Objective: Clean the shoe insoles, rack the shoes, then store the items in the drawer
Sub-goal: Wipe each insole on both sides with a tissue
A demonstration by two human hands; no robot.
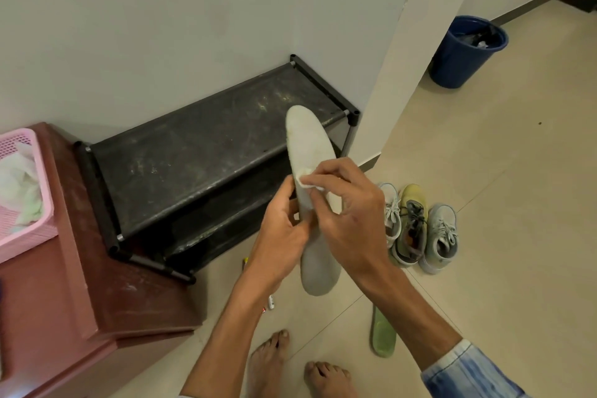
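Head view. Step in hand: cleaning, the first of three.

- The left hand (pixel 284 236) grips the white insole (pixel 310 145) at mid-length, fingers curled round its edge. It holds the insole raised in front of the shoe rack (pixel 193 165).
- The right hand (pixel 349 213) pinches a small white wipe (pixel 307 179) and presses it on the insole's face, just beyond the left thumb.
- The far toe end looks yellowed, so I judge it not yet clean.
- The next move likely calls for strokes toward that far end, with a firm left grip against flex.
- A green insole (pixel 383 336) lies on the floor, near right.
- Three shoes (pixel 413 229) stand right of the hands, unracked.
- The brown drawer unit (pixel 106 294) sits near left.
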